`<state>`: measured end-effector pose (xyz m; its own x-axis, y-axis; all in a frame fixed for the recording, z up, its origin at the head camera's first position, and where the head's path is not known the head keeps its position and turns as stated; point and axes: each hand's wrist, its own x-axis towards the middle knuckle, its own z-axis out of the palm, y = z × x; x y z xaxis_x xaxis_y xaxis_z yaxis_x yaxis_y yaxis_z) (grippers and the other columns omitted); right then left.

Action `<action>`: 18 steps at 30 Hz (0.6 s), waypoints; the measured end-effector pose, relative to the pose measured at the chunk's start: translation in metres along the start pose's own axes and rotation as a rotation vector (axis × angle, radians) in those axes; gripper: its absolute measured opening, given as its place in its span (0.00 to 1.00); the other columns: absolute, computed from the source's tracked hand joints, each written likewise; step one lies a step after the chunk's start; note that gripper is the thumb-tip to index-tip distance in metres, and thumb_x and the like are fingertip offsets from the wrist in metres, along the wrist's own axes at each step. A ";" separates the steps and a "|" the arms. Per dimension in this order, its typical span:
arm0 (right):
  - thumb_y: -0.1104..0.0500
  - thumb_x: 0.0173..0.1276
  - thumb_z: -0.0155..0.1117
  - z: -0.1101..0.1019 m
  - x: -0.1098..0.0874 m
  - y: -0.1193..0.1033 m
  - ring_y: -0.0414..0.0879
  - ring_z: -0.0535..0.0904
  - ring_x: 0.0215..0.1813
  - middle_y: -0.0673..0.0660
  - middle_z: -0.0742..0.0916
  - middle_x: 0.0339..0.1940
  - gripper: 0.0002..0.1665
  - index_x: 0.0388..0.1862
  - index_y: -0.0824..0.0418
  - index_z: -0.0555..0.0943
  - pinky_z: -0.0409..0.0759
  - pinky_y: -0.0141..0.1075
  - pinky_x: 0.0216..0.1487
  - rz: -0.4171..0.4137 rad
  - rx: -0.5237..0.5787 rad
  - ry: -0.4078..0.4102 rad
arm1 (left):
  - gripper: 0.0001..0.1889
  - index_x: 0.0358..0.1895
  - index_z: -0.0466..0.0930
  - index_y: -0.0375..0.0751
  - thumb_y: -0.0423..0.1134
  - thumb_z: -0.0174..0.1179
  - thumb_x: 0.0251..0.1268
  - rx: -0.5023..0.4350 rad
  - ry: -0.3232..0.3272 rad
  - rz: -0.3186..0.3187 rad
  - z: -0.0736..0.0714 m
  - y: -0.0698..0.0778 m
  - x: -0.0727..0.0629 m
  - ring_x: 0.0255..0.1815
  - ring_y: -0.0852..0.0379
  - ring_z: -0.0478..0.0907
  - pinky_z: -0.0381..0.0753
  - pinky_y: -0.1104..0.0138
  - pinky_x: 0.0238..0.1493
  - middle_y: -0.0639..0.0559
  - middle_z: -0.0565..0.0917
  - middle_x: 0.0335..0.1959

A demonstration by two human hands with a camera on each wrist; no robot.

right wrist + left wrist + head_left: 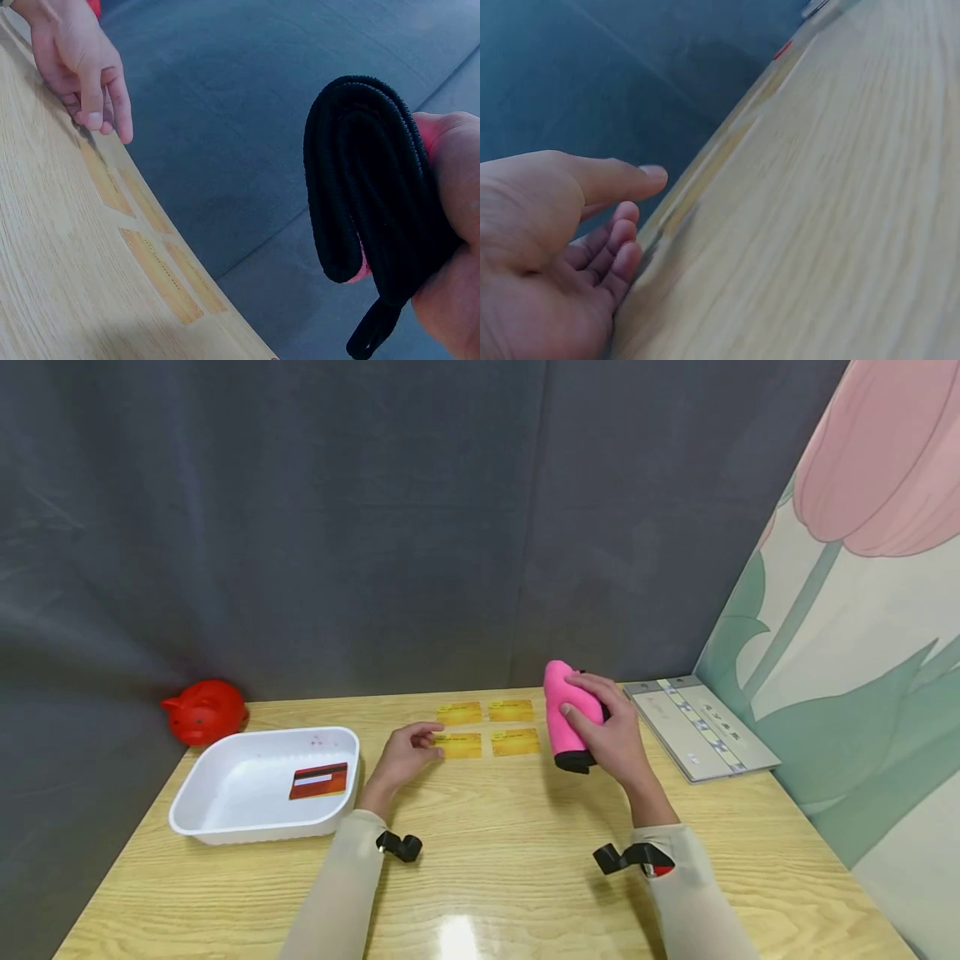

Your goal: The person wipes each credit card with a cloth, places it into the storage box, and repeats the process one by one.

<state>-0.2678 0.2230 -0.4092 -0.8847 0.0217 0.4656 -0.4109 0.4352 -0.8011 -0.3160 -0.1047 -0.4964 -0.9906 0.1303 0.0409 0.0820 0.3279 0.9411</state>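
My right hand (pixel 611 731) grips a folded pink towel (pixel 561 706) with black edging above the table. In the right wrist view, the black edge of the towel (pixel 367 187) shows its folded layers and a small hanging loop. My left hand (pixel 405 758) is beside the yellow cards (pixel 515 742), its fingers loosely bent and holding nothing. Several of these cards lie in two rows at the table's back. The left fingertips are close to the front-left card (pixel 461 746); whether they touch it I cannot tell. The left wrist view also shows the left hand (pixel 562 232) without anything in its grasp.
On the left stands a white plastic basin (pixel 247 777) with a red card (pixel 318 781) inside. Behind it sits a red piggy bank (pixel 206 712). A grey-and-beige flat box or folder (pixel 701 727) lies at the right. A dark curtain (pixel 375 527) hangs behind the wooden table (pixel 480 827).
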 end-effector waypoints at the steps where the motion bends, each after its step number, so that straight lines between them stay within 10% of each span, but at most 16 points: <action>1: 0.57 0.69 0.71 0.000 0.000 0.000 0.53 0.72 0.72 0.57 0.79 0.71 0.26 0.66 0.53 0.82 0.75 0.47 0.62 -0.001 -0.001 0.000 | 0.22 0.61 0.83 0.35 0.26 0.69 0.63 0.003 0.002 -0.003 -0.002 -0.001 0.001 0.43 0.56 0.74 0.76 0.71 0.44 0.40 0.81 0.48; 18: 0.57 0.70 0.71 0.004 0.000 0.002 0.53 0.73 0.70 0.57 0.79 0.71 0.25 0.65 0.53 0.82 0.75 0.43 0.62 0.022 0.006 -0.018 | 0.28 0.69 0.78 0.43 0.35 0.71 0.64 0.264 -0.161 -0.063 -0.011 0.001 0.008 0.25 0.58 0.60 0.63 0.66 0.32 0.54 0.67 0.25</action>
<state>-0.2692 0.2202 -0.4128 -0.8974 0.0155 0.4410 -0.3922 0.4298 -0.8133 -0.3251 -0.1138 -0.4913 -0.9663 0.2418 -0.0880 0.0676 0.5686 0.8198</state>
